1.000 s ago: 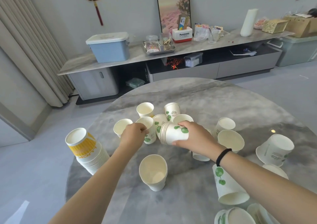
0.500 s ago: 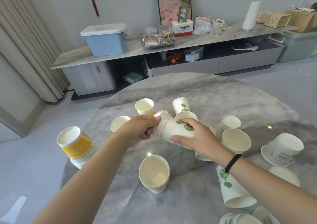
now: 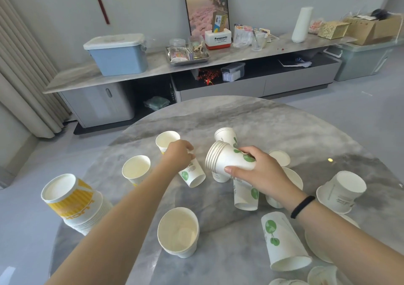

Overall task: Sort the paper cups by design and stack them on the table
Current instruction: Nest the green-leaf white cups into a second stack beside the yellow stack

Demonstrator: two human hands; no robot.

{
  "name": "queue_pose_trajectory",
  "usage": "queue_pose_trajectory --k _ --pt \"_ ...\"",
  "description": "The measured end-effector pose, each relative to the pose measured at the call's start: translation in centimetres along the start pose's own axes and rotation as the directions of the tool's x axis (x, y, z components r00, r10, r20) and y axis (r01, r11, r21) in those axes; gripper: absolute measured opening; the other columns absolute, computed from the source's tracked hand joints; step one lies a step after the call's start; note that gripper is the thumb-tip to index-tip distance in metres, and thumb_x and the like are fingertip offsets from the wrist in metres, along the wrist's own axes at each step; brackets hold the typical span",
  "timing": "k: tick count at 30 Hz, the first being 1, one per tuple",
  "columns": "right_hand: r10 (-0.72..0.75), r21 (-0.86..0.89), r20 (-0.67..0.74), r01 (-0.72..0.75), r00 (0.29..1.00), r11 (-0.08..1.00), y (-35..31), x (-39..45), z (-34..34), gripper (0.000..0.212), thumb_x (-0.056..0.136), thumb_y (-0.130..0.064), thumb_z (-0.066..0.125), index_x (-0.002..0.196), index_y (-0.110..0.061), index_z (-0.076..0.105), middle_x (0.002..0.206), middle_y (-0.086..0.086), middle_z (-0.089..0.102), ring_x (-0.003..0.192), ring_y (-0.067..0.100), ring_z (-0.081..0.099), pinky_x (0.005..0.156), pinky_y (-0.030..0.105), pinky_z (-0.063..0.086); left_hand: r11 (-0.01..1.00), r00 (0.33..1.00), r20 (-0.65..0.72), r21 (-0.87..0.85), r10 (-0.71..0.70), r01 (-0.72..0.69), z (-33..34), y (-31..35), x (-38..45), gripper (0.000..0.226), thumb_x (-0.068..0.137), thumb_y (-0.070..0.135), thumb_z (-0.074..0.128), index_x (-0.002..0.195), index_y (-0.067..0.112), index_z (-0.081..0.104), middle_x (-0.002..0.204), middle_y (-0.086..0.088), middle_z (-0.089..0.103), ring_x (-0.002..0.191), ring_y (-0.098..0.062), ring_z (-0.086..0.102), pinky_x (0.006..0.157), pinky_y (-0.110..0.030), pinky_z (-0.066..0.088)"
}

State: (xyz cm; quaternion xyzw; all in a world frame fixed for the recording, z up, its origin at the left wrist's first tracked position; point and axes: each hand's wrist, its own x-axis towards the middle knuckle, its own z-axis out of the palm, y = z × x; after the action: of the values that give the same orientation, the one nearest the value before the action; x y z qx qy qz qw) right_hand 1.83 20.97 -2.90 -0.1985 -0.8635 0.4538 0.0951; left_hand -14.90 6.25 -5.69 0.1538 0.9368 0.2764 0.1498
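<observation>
One head-worn wide-angle view looks forward and down, close over the table [image 3: 284,131], with the sideboard [image 3: 153,66] and wall beyond.

Green-leaf nested cups [image 3: 229,161] tilted above table [image 3: 240,118]; yellow stack [image 3: 74,201] inverted at left edge.

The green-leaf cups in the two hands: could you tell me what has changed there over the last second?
The left hand left the nested green-leaf stack and now grips a single green-leaf cup to its left. The right hand kept the stack, held on its side with the rims facing left, clear of the table. The yellow stack and the other loose cups look unmoved.
</observation>
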Motion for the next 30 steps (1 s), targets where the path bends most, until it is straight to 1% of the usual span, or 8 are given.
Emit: queue_pose_trajectory --k 6,9,12,17,21,25,28,30 --pt "0.014 -0.045 0.088 -0.010 0.996 0.999 -0.3 -0.4 -0.8 0.062 0.066 -0.044 0.077 0.121 -0.028 0.054 0.110 -0.012 0.059 0.096 0.007 0.055 0.066 0.011 0.037 0.970 0.997 -0.081 -0.241 -0.002 -0.018 -3.0 0.2 -2.0 0.015 0.084 0.011 0.065 0.098 0.007 0.070 0.057 0.002 0.055 0.033 0.001 0.050 0.037 -0.011 0.036" --pt "0.012 -0.012 0.089 -0.011 0.996 1.000 -0.7 -0.7 -0.9 0.061 0.067 -0.044 0.077 0.121 -0.028 0.053 0.111 -0.011 0.059 0.098 0.008 0.055 0.069 0.018 0.040 0.909 0.984 -0.179 -0.413 -0.013 -0.063 -5.8 1.5 -3.2 0.009 0.081 0.016 0.070 0.089 0.014 0.074 0.046 0.002 0.049 0.033 -0.004 0.041 0.043 -0.017 0.035" --pt "0.003 0.046 0.051 -0.005 0.999 0.999 -1.4 -0.9 -1.0 0.060 0.070 -0.042 0.076 0.123 -0.026 0.052 0.114 -0.009 0.058 0.102 0.010 0.056 0.076 0.021 0.041 0.818 0.989 -0.149 -0.571 -0.019 -0.070 -7.3 3.3 -4.5 0.014 0.081 0.019 0.071 0.093 0.015 0.075 0.045 0.002 0.044 0.046 -0.014 0.033 0.045 -0.019 0.032" --pt "-0.004 0.204 0.020 0.000 1.000 0.979 -2.5 -0.7 -2.0 0.048 0.076 -0.041 0.072 0.116 -0.025 0.051 0.098 -0.013 0.058 0.078 -0.005 0.054 0.046 0.004 0.042 0.708 0.985 0.149 -0.705 0.086 0.045 -6.4 6.3 -5.4 0.015 0.085 0.018 0.066 0.097 0.011 0.072 0.047 0.002 0.040 0.046 -0.009 0.025 0.037 -0.014 0.019" --pt "0.003 0.127 -0.013 -0.001 1.000 0.992 -1.9 0.4 -4.4 0.056 0.076 -0.042 0.071 0.123 -0.020 0.049 0.110 -0.006 0.056 0.077 -0.004 0.053 0.045 0.009 0.043 0.729 0.962 0.250 -0.678 0.106 0.096 -4.4 8.9 -4.7 0.018 0.090 0.024 0.060 0.077 0.014 0.066 0.055 -0.002 0.043 0.050 -0.011 0.028 0.038 -0.015 0.021" --pt "0.039 0.067 -0.018 -0.038 0.999 0.997 0.0 2.5 -6.6 0.056 0.073 -0.041 0.074 0.120 -0.019 0.051 0.108 -0.003 0.057 0.079 0.010 0.060 0.052 0.023 0.051 0.847 0.991 0.116 -0.532 0.070 0.003 -2.3 10.3 -1.0 0.025 0.092 0.032 0.055 0.090 0.011 0.069 0.084 -0.005 0.066 0.058 -0.012 0.042 0.046 -0.018 0.033" --pt "0.065 0.010 -0.045 -0.065 0.997 0.998 1.4 3.9 -6.8 0.055 0.070 -0.043 0.075 0.116 -0.022 0.052 0.106 -0.004 0.057 0.084 0.015 0.061 0.064 0.032 0.054 0.959 0.990 -0.074 -0.248 0.122 -0.137 -0.5 10.1 2.1 0.028 0.094 0.025 0.051 0.112 0.009 0.067 0.100 -0.009 0.069 0.077 -0.022 0.060 0.070 -0.027 0.047" --pt "0.072 -0.027 -0.075 -0.074 0.995 0.997 2.2 4.7 -6.8 0.055 0.069 -0.044 0.075 0.114 -0.023 0.052 0.104 -0.006 0.058 0.086 0.015 0.060 0.069 0.034 0.054 0.980 0.983 -0.031 -0.069 0.183 -0.185 1.0 9.9 4.4 0.034 0.095 0.020 0.047 0.126 0.011 0.059 0.128 -0.008 0.061 0.109 -0.030 0.060 0.094 -0.031 0.045"
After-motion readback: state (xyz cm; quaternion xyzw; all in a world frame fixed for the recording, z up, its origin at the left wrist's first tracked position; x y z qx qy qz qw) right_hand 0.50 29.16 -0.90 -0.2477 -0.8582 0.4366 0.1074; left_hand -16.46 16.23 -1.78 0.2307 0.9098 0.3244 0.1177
